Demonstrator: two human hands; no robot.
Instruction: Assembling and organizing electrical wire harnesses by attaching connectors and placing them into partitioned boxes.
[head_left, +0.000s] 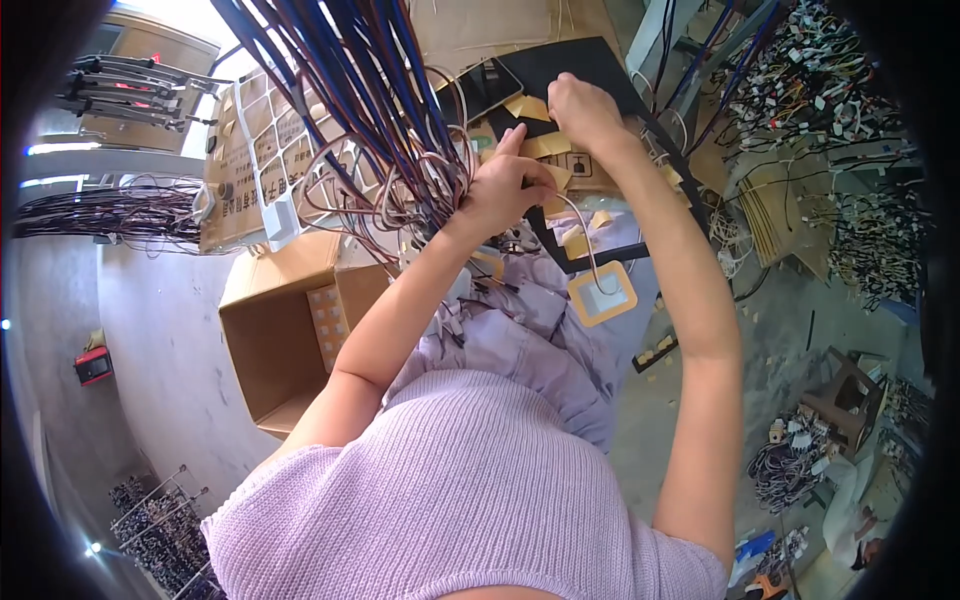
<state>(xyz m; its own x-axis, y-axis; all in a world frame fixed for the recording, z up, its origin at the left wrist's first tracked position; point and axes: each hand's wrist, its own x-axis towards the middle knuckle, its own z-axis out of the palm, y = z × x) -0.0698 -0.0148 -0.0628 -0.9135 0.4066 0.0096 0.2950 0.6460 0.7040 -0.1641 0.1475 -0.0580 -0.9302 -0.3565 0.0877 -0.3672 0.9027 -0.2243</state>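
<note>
My left hand (pixel 508 188) is curled with its thumb and fingers around a thin brown-and-white cable (pixel 583 222). One of its fingers sticks up. The cable arcs down to a square piece with a yellow rounded border (pixel 576 300) and a pale centre, which hangs above my lap. My right hand (pixel 585 108) is closed over a black sheet (pixel 590 60); whatever its fingertips pinch is hidden. Small yellow paper pieces (pixel 548 147) lie between the two hands. Beside them rests a dark, glossy phone-like slab (pixel 480 88).
A thick bundle of blue, brown and black wires (pixel 350 70) hangs just left of my hands. An open cardboard box (pixel 275 330) stands at my left. Heaps of connector cables (pixel 800 80) fill the right side. A black frame (pixel 640 250) edges the work surface.
</note>
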